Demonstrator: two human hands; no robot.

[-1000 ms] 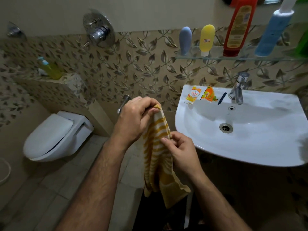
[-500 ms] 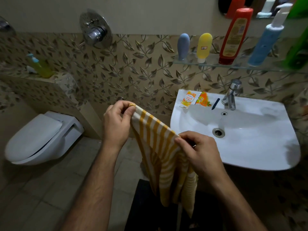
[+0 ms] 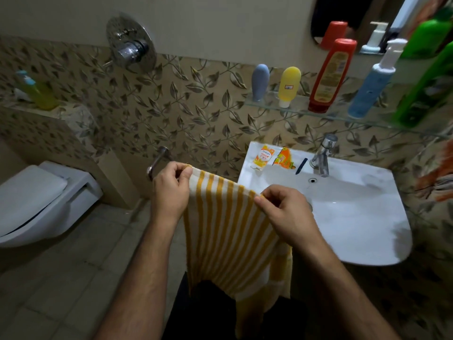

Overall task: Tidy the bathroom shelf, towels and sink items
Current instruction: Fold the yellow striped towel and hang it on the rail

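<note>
Hands are working together in front of the person's body, both forearms reaching forward, bare to the elbow. The left hand (image 3: 170, 190) is pinching one top corner of the towel (image 3: 228, 231) between thumb and fingers, knuckles turned outward. The right hand (image 3: 285, 212) is gripping the other end of the same top edge, a little lower and nearer the body, fingers curled over the cloth. Between them the top edge is running taut on a slight slope. The towel is hanging down flat in the air, just left of the sink (image 3: 355, 217) and above the tiled floor (image 3: 61, 278), showing yellow and white vertical stripes; its lower right part is folding behind in a plain yellow band. On the sink rim two sachets (image 3: 263, 157) are lying beside the tap (image 3: 322, 155). Above, bottles are standing along the glass shelf (image 3: 301, 111).
</note>
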